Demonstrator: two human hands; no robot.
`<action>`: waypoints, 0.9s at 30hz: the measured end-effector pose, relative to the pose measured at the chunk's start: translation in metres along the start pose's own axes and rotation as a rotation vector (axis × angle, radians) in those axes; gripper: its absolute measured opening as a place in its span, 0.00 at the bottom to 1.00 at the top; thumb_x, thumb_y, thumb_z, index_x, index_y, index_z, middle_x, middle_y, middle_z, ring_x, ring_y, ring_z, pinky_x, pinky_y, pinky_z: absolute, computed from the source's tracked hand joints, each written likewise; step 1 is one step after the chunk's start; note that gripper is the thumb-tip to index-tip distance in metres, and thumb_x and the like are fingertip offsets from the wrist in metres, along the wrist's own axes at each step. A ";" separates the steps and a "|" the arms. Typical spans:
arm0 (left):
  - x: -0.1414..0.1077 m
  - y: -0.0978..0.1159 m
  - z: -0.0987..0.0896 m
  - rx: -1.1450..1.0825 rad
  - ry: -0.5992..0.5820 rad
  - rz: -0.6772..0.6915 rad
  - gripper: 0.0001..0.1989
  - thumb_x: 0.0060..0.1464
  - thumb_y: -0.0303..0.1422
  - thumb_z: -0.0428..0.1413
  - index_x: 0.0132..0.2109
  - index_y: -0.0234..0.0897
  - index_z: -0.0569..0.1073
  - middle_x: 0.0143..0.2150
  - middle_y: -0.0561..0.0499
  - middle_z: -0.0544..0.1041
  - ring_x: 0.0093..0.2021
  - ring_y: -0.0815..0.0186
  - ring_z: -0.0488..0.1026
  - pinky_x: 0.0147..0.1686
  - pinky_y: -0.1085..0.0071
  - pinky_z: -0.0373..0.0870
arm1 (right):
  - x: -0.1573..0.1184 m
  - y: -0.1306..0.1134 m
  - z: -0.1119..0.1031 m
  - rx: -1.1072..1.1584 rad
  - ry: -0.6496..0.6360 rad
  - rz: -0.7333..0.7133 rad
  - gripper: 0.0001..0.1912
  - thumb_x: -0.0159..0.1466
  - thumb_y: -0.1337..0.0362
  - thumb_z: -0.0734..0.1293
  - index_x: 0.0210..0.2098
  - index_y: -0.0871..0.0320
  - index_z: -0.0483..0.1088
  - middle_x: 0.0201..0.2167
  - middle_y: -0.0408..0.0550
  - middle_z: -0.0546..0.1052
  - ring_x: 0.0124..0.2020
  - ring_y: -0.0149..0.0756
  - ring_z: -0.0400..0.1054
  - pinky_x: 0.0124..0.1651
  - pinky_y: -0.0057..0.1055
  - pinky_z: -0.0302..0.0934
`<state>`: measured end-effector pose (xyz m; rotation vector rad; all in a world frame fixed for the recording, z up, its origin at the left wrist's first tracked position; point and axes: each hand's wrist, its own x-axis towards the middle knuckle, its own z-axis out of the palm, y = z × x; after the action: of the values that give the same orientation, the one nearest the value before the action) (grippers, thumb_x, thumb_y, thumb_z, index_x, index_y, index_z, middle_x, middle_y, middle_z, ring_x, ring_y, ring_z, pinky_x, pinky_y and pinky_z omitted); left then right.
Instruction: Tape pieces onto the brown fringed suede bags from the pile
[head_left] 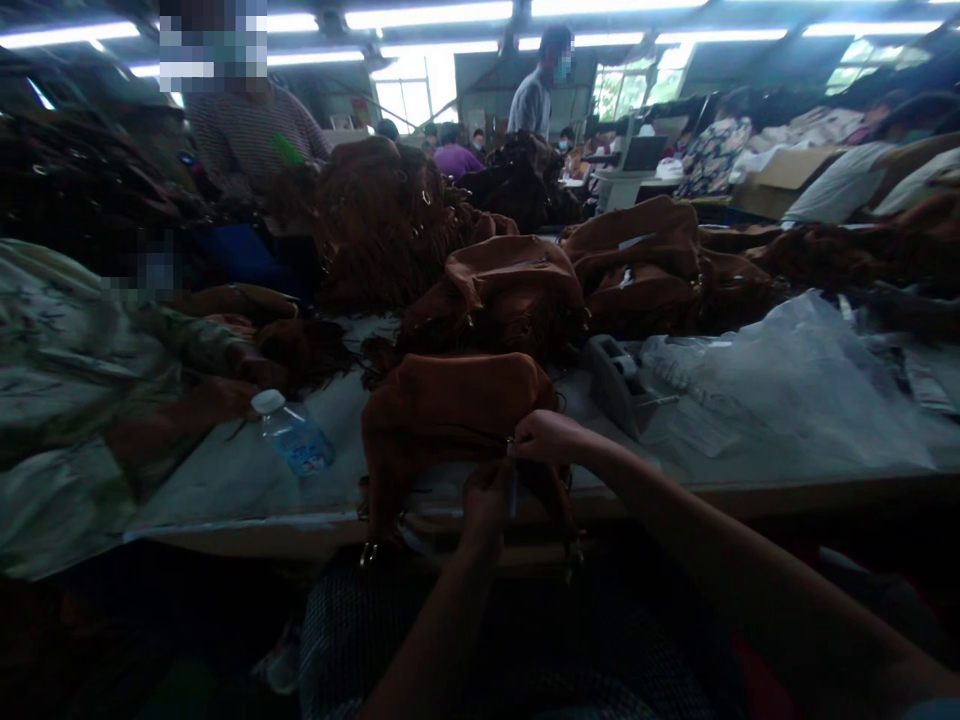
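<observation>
Clerk: Right grip (541, 438): one, yours, fingers drawn into a narrow pinch on a small metal fitting (510, 441), at the front of the brown bag (457, 395). Left grip (487, 495): one, yours, just below, fingers bent beside a pale strip (513, 485); whether they hold it, I cannot tell.

Checker: Location of the brown bag?

Clerk: Near edge of the worktop (217, 495), directly before you, both ends hanging over. Handling, in my judgement: pinch close to the fitting, brace the soft material from below with your left, smooth any fold beside the metal, and work without tugging sideways.

Checker: Containers?

Clerk: Bottle (296, 442), one, clear, white-capped, blue-marked, to your left; fill level indistinct. Clear plastic (795, 380), crumpled, to your right, past a grey tape dispenser (616, 385); contents, if any, uncertain. Further brown bags (517, 280), heaped behind yours; interiors hidden. Cardboard box (784, 185), one, far right; inside not visible.
</observation>
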<state>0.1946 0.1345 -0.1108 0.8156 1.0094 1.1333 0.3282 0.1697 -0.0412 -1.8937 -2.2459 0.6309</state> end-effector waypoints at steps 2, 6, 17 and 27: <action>0.001 -0.004 -0.001 -0.021 0.018 0.060 0.17 0.37 0.42 0.62 0.31 0.33 0.72 0.27 0.51 0.72 0.27 0.71 0.66 0.29 0.75 0.62 | 0.002 0.001 0.003 0.015 0.011 0.011 0.09 0.51 0.63 0.63 0.22 0.61 0.73 0.15 0.40 0.63 0.19 0.24 0.53 0.21 0.25 0.40; 0.000 -0.008 -0.001 -0.004 0.073 0.249 0.15 0.41 0.38 0.62 0.35 0.36 0.68 0.29 0.53 0.71 0.30 0.71 0.68 0.32 0.76 0.63 | 0.002 0.001 0.003 0.032 0.001 0.030 0.10 0.52 0.63 0.63 0.22 0.61 0.73 0.15 0.40 0.63 0.19 0.24 0.52 0.22 0.25 0.41; -0.001 0.001 0.003 -0.269 0.031 -0.151 0.11 0.36 0.32 0.64 0.30 0.32 0.75 0.29 0.50 0.76 0.30 0.70 0.71 0.35 0.73 0.67 | -0.003 0.016 0.008 0.320 -0.090 -0.064 0.10 0.55 0.65 0.61 0.23 0.63 0.71 0.18 0.42 0.68 0.18 0.24 0.56 0.21 0.22 0.46; -0.008 0.019 -0.008 -0.436 -0.023 -0.456 0.03 0.44 0.22 0.59 0.25 0.31 0.73 0.26 0.51 0.74 0.27 0.73 0.70 0.33 0.77 0.69 | -0.017 -0.001 0.022 0.105 0.080 0.028 0.09 0.53 0.65 0.62 0.29 0.56 0.74 0.26 0.43 0.75 0.26 0.29 0.64 0.25 0.23 0.47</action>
<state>0.1796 0.1322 -0.0944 0.2302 0.8305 0.8961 0.3223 0.1476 -0.0580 -1.8686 -2.0988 0.6509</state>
